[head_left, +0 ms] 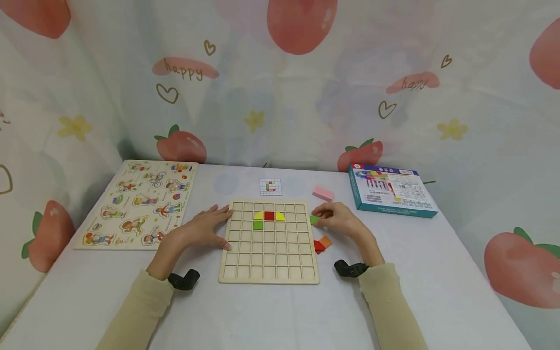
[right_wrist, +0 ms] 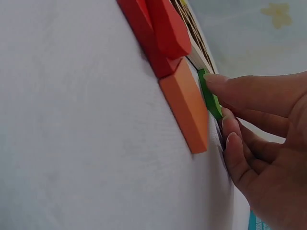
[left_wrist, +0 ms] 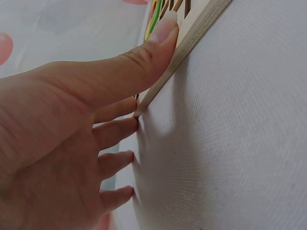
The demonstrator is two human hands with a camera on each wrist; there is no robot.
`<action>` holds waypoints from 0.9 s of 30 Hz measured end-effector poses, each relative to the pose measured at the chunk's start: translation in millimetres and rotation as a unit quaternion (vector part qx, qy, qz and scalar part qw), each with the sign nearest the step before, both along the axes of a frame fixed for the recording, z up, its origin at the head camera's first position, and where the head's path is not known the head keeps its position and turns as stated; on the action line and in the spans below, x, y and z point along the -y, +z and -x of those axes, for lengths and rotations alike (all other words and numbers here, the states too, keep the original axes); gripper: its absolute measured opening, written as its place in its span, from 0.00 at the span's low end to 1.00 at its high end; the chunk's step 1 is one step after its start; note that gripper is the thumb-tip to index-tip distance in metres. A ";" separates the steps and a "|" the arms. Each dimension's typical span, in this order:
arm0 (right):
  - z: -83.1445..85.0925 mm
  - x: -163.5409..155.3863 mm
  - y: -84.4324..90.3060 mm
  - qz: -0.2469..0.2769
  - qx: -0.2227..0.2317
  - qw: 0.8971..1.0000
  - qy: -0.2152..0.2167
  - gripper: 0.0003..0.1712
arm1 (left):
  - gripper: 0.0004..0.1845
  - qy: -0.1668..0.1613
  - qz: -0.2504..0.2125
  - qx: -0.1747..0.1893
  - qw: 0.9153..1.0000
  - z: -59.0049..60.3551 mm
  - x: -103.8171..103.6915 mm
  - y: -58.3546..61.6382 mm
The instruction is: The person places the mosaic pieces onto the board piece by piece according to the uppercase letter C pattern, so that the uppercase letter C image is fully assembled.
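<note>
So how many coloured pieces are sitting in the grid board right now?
4: a red piece in the second row, flanked by two yellow pieces, and a green piece below the left yellow one. None looks hidden.

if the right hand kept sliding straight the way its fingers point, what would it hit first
The right hand points left, pinching a green piece beside the wooden grid board. Going straight on, it would most likely meet the board's right edge first; the gap between piece and edge is too small to judge.

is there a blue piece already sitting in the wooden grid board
No, the grid board holds only two yellow pieces, a red piece and a green piece.
</note>
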State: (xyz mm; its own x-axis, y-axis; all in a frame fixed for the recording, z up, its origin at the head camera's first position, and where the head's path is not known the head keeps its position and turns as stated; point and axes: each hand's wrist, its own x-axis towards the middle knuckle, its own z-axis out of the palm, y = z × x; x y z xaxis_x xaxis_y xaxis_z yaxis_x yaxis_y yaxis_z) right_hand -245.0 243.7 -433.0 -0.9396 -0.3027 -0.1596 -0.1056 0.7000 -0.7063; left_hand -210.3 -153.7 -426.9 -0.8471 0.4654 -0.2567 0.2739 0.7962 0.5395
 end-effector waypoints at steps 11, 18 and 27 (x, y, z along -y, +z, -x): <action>-2.0 4.8 1.6 -0.030 -0.012 0.999 -0.009 0.14 | 0.53 0.002 0.001 -0.001 1.000 -1.5 -0.3 0.2; -5.3 -0.8 1.6 0.004 -0.010 1.000 -0.022 0.10 | 0.53 -0.004 -0.001 -0.004 1.000 -2.4 -1.3 -0.2; -3.9 -1.1 8.8 0.055 -0.006 0.998 0.010 0.14 | 0.53 0.001 0.004 -0.004 1.000 -2.7 0.1 1.6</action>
